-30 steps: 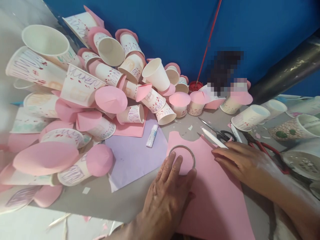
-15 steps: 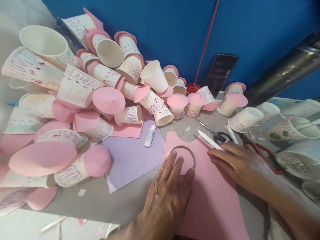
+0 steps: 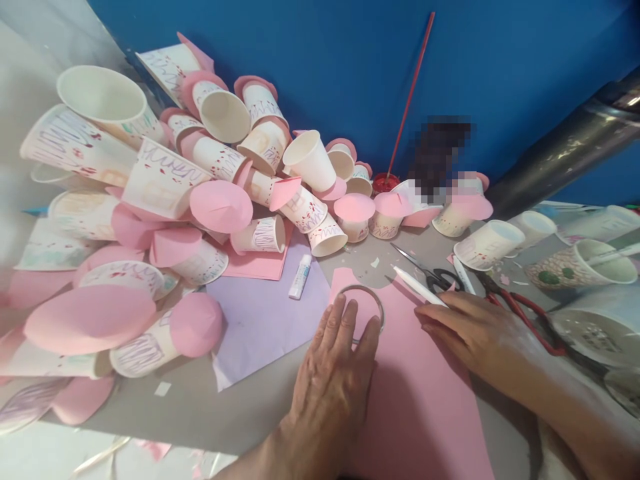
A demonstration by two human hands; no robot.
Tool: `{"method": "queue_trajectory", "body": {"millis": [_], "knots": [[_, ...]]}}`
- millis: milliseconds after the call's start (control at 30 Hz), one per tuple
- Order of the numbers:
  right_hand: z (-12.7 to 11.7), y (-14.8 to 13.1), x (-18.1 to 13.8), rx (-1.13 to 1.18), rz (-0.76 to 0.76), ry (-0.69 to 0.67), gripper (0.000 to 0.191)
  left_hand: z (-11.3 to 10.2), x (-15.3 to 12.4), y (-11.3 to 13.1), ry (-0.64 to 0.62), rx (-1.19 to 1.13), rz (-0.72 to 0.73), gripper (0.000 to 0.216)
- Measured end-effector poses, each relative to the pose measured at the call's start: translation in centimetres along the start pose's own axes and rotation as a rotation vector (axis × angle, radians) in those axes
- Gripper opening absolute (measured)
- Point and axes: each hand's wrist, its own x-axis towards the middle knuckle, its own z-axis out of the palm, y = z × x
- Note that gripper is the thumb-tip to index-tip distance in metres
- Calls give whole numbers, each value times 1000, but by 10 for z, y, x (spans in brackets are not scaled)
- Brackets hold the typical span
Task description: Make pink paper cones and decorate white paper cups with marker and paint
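My left hand (image 3: 337, 363) lies with its fingers stretched out on a thin round ring (image 3: 379, 308). The ring rests flat near the far edge of a large sheet of pink paper (image 3: 420, 407); its near left part is under my fingers. Between the fingers of my right hand (image 3: 475, 333) is a white pen (image 3: 419, 285), its tip pointing away to the left. This hand hovers at or rests on the sheet's right edge; I cannot tell which. Black-handled scissors (image 3: 437, 277) lie just beyond the pen.
Decorated paper cups (image 3: 170, 177) with pink paper cones are heaped at left and back. A glue stick (image 3: 300, 277) lies on purple paper (image 3: 265, 327). Red-handled pliers (image 3: 530, 310) and a pebble-patterned cup (image 3: 583, 263) stand right. A blue wall (image 3: 325, 60) closes the back.
The ring has slid slightly left and toward the paper's far edge under my left hand. My right hand keeps the pen in nearly the same place. The view has shifted a little.
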Motion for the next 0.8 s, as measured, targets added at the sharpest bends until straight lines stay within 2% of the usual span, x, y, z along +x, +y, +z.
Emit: {"method": "queue_trajectory", "body": {"millis": [200, 333, 533, 800], "knots": [[0, 0, -2, 6, 16, 7, 34, -4, -3, 3, 73, 15, 59, 59], [-3, -1, -2, 4, 3, -8, 30, -11, -6, 10, 43, -39, 99, 49], [-3, 1, -1, -58, -38, 44, 33, -11, -6, 13, -32, -123, 60, 56], [-3, 2, -1, -62, -65, 40, 29, -9, -4, 12, 3, -123, 30, 52]]}}
